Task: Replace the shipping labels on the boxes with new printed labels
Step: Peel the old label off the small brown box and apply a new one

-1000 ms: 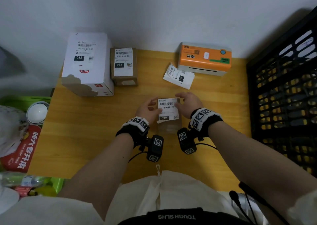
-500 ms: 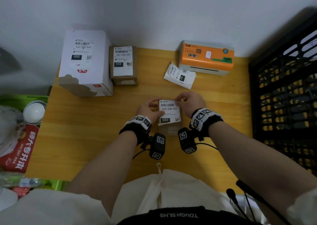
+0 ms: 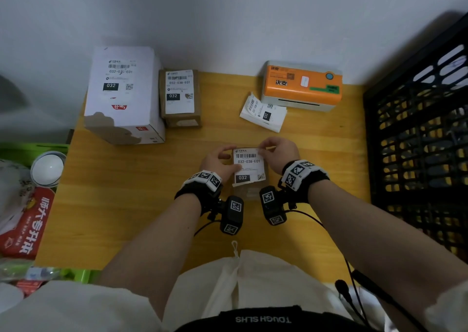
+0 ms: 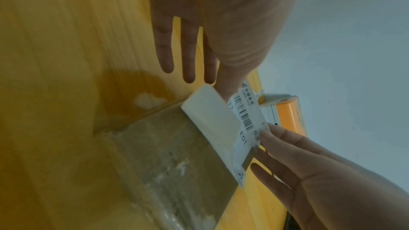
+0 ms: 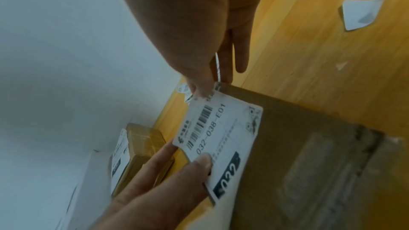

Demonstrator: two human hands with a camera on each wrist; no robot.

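A small brown box (image 3: 249, 192) lies on the wooden table (image 3: 126, 205) in front of me. Just above its top I hold a white shipping label (image 3: 249, 164) printed 032-038-E01. My left hand (image 3: 229, 158) pinches the label's left edge, thumb (image 5: 203, 162) on the printed face. My right hand (image 3: 263, 149) pinches the far right corner (image 5: 205, 92). In the left wrist view the label (image 4: 221, 125) tilts up off the box (image 4: 168, 155), blank underside showing. How much of it touches the box I cannot tell.
A white box (image 3: 121, 93) and a brown box (image 3: 180, 96), both labelled, stand at the back left. An orange label printer (image 3: 301, 85) sits at the back right, loose labels (image 3: 263, 115) before it. A black crate (image 3: 417, 141) walls the right; a bowl (image 3: 48, 168) and packets lie left.
Both hands keep their hold on the label over the small box. The label has shifted only slightly, and the head view has moved a little.
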